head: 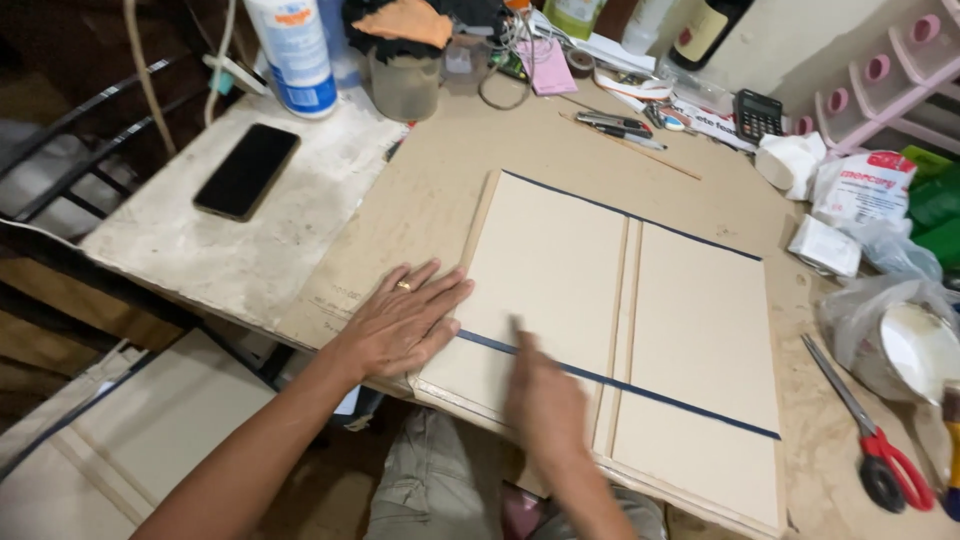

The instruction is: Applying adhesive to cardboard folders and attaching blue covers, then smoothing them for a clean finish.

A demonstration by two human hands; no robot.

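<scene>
A tan board cover [600, 320] with dark blue edging lies flat mid-table. Beyond its far left corner stands a white bottle with a blue label [296, 55]; right of it slumps a white bag with a red label [866, 185]. The left hand [405, 320] presses open-palmed on its left edge; the right hand [545, 400], blurred, touches its blue strip, spread unclear.

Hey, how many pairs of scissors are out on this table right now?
1. The red-handled scissors lie at the table's right edge, beside the plastic bag and right of the board. More could be hidden in the clutter at the back.
</scene>
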